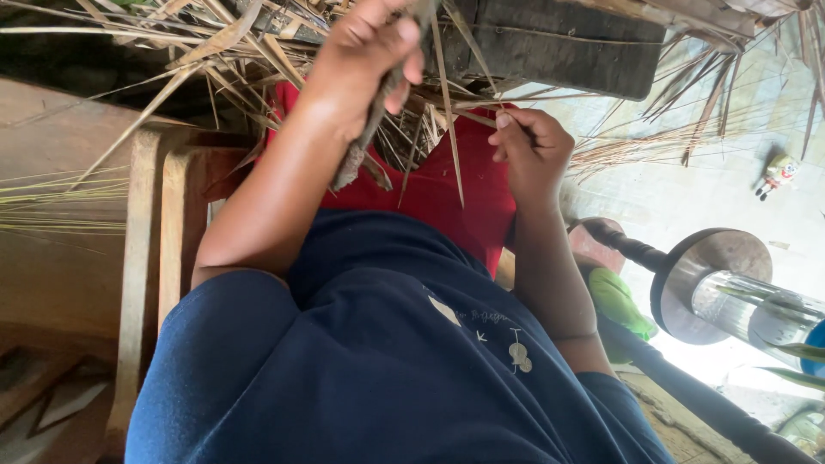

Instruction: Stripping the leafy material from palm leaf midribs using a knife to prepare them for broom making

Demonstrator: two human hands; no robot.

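The dry palm-leaf strips (258, 51) fan out across the top of the view, above your red lap cloth (447, 193), and one thin strip (448, 129) hangs down between your two hands. Your left hand (369, 51) is raised high, its grip wrapped tight around a rough grey stick-like tool (365, 142) whose lower end slants down toward the red cloth. Your right hand (533, 150) sits lower and to the side, fingers curled in with thumb and fingertips pressed together on a fine strand; what exactly it pinches is too thin to tell. Both forearms rise from your dark blue shirt (378, 361). A dark wooden block (559, 47) lies behind the strips. At your left stands a wooden frame (142, 258); at your right lie a green object (619, 301), a round metal-and-glass piece (713, 288), and a small toy figure (778, 172) on the pale floor (687, 193).
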